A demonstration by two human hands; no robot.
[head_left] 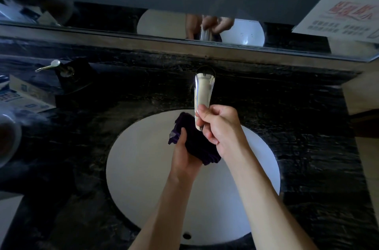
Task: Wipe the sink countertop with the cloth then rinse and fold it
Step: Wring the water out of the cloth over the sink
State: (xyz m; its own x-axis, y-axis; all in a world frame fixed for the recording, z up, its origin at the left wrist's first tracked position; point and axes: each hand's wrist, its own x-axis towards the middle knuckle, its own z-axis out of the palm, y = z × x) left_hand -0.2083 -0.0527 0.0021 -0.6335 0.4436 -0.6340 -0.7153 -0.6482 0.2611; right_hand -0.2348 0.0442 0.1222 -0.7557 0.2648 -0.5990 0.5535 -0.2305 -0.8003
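Over the white sink [143, 167], near its back edge, the left hand [184, 153] gripped the bunched dark cloth [196, 143] just under the tap [202, 98]. The right hand [219, 124] was curled around the tap's tip, touching the cloth.

Dim scene; the black countertop [287, 126] swallows detail. The white basin [143, 167] and chrome faucet [202, 94] catch the brightest glare. Wide-angle bending and blur smear the left and right edges.
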